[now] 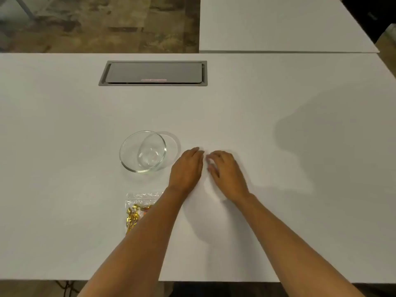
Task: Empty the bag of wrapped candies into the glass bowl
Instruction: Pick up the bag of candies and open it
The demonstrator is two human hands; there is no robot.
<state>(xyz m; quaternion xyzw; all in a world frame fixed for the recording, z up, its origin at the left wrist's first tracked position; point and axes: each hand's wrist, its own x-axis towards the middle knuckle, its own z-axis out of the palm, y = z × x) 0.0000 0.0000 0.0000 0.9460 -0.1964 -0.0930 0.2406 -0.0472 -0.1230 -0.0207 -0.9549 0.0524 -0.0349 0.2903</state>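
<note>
An empty clear glass bowl (pixel 142 151) stands on the white table (pixel 64 125). Nearer to me lies a clear plastic bag (pixel 137 205) with gold and orange wrapped candies inside; my left forearm covers its right part. My left hand (pixel 187 169) rests palm down on the table just right of the bowl, fingers together, holding nothing. My right hand (pixel 225 171) lies beside it, palm down with fingers slightly spread, also holding nothing. Both hands are apart from the bag and the bowl.
A grey cable hatch (pixel 153 73) is set into the table at the back. A second white table (pixel 278 24) adjoins at the far right. The table's near edge runs just below my forearms.
</note>
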